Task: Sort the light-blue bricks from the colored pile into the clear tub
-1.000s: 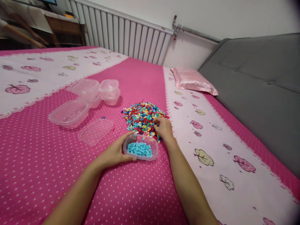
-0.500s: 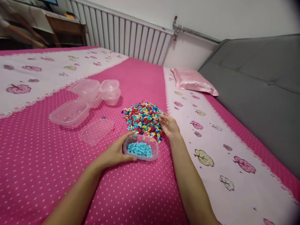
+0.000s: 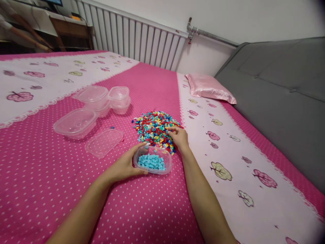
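Since the frame half a second ago: right hand point(image 3: 179, 137) has come in from the right edge of the mixed brick pile point(image 3: 153, 125) and is over its pieces again, palm turned down. Left hand point(image 3: 125, 163) and the clear tub point(image 3: 167, 162) show no shift that I can make out.

Left hand: wrapped round the tub's left end, fingers at the far side, thumb at the near side. Tub sits just beside the pile's near edge, mouth open, turquoise bricks point(image 3: 151, 162) across its floor. Right hand: thumb and forefinger drawn close at the pile's right side; whether a brick is pinched there, I cannot tell.

Weak points, as I judge them. Tub is gripped at one end only, on a soft bedspread point(image 3: 142, 206); a knock from the right wrist could tip it and spill the turquoise. Bricks are tiny and tightly jumbled, so a pinch could bring up a neighbour of another colour, or drop its piece short of the rim. Blues and greens lie close in shade; easy to mistake. Pushing fingers could spread the pile's edge. A stray dark blue brick point(image 3: 112, 127) by the loose lid point(image 3: 104, 143) could be overlooked.
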Demonstrator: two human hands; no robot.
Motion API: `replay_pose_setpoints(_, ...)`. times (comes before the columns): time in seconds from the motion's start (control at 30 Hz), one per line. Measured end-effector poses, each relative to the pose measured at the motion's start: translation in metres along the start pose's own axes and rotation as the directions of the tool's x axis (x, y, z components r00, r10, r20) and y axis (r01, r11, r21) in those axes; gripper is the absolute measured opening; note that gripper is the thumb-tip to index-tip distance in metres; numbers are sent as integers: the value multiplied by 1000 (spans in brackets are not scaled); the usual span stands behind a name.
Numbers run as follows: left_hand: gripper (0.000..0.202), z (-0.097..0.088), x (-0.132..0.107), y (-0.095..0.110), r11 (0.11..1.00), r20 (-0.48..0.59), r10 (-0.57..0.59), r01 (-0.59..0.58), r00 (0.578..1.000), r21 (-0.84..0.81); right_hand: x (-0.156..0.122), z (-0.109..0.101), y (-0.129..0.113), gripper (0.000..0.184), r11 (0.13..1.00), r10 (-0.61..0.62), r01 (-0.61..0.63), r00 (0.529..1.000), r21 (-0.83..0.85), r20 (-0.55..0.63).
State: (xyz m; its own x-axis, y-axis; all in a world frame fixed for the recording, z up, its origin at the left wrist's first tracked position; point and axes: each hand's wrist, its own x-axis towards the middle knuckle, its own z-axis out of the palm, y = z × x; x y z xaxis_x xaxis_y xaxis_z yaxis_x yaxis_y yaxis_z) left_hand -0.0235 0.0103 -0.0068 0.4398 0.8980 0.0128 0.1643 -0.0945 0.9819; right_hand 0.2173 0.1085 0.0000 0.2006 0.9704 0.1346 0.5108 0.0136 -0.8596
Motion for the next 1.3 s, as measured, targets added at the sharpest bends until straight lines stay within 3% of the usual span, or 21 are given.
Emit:
replay_pose_setpoints(0.1,94,0,0,0,1000,-7,-16,16,1000,5,-3,-1,-3,24,955,-80,79,997,-285,8)
replay_pose_setpoints(0.27,93,0,0,-1,1000,-8,-5,5,1000,5,-8,-2,-12,27,875,-66,65,998,-480,13)
replay_pose_setpoints(0.43,92,1,0,0,1000,-1,6,-6,1000,1,-7,-2,-12,27,841,-96,95,995,-533,25)
replay_pose_setpoints(0.6,93,0,0,-1,1000,6,1,-1,1000,6,-6,-1,-8,24,816,-51,70,997,-574,49)
replay_pose_setpoints(0.73,92,0,0,-1,1000,6,17,-17,1000,15,-5,1,-6,17,838,-32,32,999,-545,11)
replay_pose_setpoints(0.83,91,0,0,-1,1000,-1,16,-16,1000,12,-2,0,-2,11,929,-19,13,1000,-369,-13)
replay_pose_setpoints(0.93,92,0,0,0,1000,-2,4,-4,1000,15,1,-2,-1,15,994,56,-54,998,90,-20)
replay_pose_setpoints(1.0,92,0,0,0,1000,4,6,-6,1000,13,2,-4,-3,22,895,147,-143,989,422,24)
replay_pose_setpoints(1.1,93,0,1,-1,1000,6,6,-6,1000,5,1,-7,-10,26,655,231,-248,965,713,124)
replay_pose_setpoints(1.2,94,0,1,-2,1000,0,-6,6,1000,8,0,-9,-18,21,464,258,-299,946,834,196)
replay_pose_setpoints(1.3,94,0,1,-2,1000,-3,-11,11,1000,8,-1,-11,-24,16,354,302,-366,916,861,265)
